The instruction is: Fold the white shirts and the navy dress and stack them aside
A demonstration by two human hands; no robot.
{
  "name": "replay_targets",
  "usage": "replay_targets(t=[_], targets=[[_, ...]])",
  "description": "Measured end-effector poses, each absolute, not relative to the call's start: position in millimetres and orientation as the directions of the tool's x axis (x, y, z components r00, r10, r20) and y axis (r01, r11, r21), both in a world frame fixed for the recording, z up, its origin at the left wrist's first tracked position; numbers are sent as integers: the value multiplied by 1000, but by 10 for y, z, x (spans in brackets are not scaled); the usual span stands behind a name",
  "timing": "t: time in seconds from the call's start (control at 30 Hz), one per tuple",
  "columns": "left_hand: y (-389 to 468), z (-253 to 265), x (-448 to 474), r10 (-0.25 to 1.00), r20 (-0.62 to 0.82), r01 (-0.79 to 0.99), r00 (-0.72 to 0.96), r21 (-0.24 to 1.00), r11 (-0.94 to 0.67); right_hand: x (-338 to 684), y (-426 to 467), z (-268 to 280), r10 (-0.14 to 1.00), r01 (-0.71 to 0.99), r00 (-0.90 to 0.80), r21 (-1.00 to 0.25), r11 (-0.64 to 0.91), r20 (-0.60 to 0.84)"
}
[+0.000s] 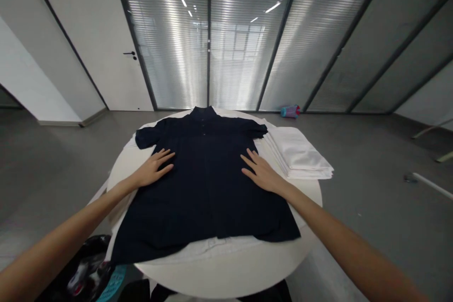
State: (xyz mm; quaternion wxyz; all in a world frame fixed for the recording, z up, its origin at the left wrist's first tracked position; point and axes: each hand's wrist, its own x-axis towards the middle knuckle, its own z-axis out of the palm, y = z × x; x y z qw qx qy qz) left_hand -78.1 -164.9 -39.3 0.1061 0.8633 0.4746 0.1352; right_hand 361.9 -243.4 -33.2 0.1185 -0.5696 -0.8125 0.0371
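Observation:
A dark navy short-sleeved shirt (201, 184) lies spread out, collar away from me, over white cloth on a round white table (226, 278). My left hand (153, 168) rests flat on the shirt's left side, fingers apart and pointing inward. On the shirt's right side lies my right hand (260, 171), its fingers also spread. Neither hand grips anything. Just beyond my right hand sits a stack of folded white cloth (297, 151), close to the shirt's right sleeve.
At the lower left, a dark bag (88, 264) with mixed items stands beside a teal basket (112, 284). A blue and pink object (290, 112) lies on the floor by the glass partition (233, 56). Pale metal legs (432, 184) stand at the right.

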Motion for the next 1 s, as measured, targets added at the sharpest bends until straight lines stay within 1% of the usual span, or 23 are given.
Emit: replay_targets(t=[0.07, 0.1, 0.17, 0.23, 0.27, 0.3, 0.33, 0.4, 0.43, 0.5, 0.6, 0.67, 0.7, 0.8, 0.9, 0.97, 1.0], targets=[[-1719, -418, -892, 831, 112, 792, 545, 258, -554, 3626, -2497, -416, 934, 924, -339, -148, 354, 117], [-1764, -412, -934, 830, 123, 795, 545, 240, -557, 3652, -2559, -430, 930, 924, -342, -133, 359, 133], [-1909, -371, -1028, 843, 192, 815, 502, 219, -536, 3744, -2745, -418, 923, 927, -320, -130, 351, 212], [-2166, -319, -1164, 876, 262, 859, 404, 220, -462, 3868, -2998, -381, 927, 944, -237, -158, 291, 290], [-2338, -300, -1246, 901, 262, 882, 344, 240, -407, 3931, -3138, -363, 935, 953, -183, -178, 244, 302], [-2532, -290, -1332, 928, 231, 895, 293, 274, -351, 3989, -3280, -348, 948, 961, -124, -203, 189, 294], [-2739, -291, -1413, 952, 167, 897, 258, 325, -300, 4037, -3417, -335, 961, 964, -61, -233, 127, 270], [-3153, -317, -1541, 967, 45, 861, 251, 445, -245, 4092, -3651, -314, 981, 953, 53, -304, 6, 186], [-3341, -336, -1579, 963, 12, 832, 269, 501, -239, 4097, -3741, -301, 986, 938, 93, -343, -40, 137], [-3640, -367, -1595, 951, 8, 770, 310, 584, -256, 4064, -3860, -266, 992, 902, 114, -424, -83, 48], [-3879, -383, -1520, 934, 10, 725, 357, 627, -285, 3958, -3924, -195, 999, 817, 40, -574, -48, -25], [-3930, -394, -1456, 934, 47, 741, 355, 596, -311, 3894, -3938, -139, 999, 716, 15, -697, -44, -48], [-3938, -407, -1434, 934, 98, 757, 344, 559, -338, 3871, -3948, -107, 998, 655, 18, -753, -60, -63], [-3950, -487, -1429, 889, 270, 801, 371, 392, -453, 3844, -4013, -2, 986, 453, 48, -876, -165, -161], [-3972, -571, -1511, 808, 323, 783, 492, 242, -573, 3843, -4100, 88, 964, 189, 53, -946, -265, -259], [-3980, -563, -1584, 759, 338, 740, 557, 213, -638, 3835, -4127, 127, 955, 67, 46, -953, -294, -291], [-3978, -527, -1617, 742, 337, 717, 580, 221, -661, 3829, -4122, 145, 954, 44, 46, -953, -298, -296]])
